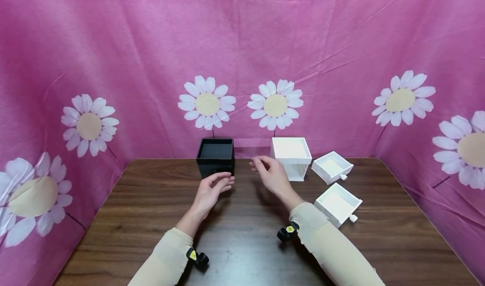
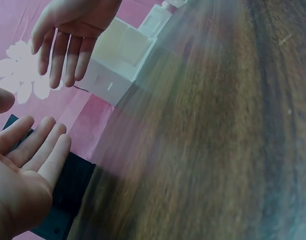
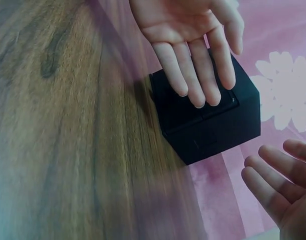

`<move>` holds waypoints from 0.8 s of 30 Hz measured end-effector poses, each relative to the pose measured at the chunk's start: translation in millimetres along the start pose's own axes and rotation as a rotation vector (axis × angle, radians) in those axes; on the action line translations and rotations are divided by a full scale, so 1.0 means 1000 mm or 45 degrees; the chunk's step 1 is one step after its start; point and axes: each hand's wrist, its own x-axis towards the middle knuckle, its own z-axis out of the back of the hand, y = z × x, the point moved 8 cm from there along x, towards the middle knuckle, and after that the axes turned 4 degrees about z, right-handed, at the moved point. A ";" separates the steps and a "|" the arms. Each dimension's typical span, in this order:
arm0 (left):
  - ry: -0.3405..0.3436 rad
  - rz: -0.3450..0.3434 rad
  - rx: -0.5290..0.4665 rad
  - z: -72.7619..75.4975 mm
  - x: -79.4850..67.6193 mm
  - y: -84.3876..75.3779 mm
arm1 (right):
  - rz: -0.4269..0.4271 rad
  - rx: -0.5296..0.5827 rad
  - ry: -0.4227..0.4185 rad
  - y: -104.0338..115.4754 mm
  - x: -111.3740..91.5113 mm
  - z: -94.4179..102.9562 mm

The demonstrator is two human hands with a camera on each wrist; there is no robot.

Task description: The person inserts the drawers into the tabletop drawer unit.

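My left hand (image 1: 210,192) is held just in front of the black box (image 1: 216,150), its fingers loosely extended with nothing in them. My right hand (image 1: 273,177) hovers beside the left side of the white box (image 1: 291,148), also holding nothing. In the left wrist view the two palms face each other across a gap. The white box is a small cabinet with an open, hollow front. Two shallow white drawers with round knobs lie to its right: the far drawer (image 1: 331,168) beside the cabinet, the near drawer (image 1: 338,205) closer to my right sleeve.
Both boxes stand at the back edge of the brown wooden table (image 1: 235,239). A pink curtain (image 1: 242,37) with large daisies hangs right behind and along both sides. Small black cameras are strapped at my wrists.
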 end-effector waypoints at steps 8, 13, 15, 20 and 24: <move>0.067 -0.011 0.076 -0.013 0.003 -0.003 | 0.025 0.023 0.010 0.000 -0.009 0.014; 0.064 -0.018 0.086 -0.022 0.008 -0.005 | 0.019 0.027 0.013 0.000 -0.016 0.023; 0.074 -0.020 0.102 -0.027 0.010 -0.006 | 0.010 0.038 0.011 0.000 -0.019 0.028; 0.113 -0.051 0.140 -0.038 0.014 -0.007 | 0.006 0.051 -0.003 -0.001 -0.024 0.039; 0.118 -0.059 0.142 -0.043 0.015 -0.007 | 0.012 0.018 -0.009 -0.001 -0.029 0.046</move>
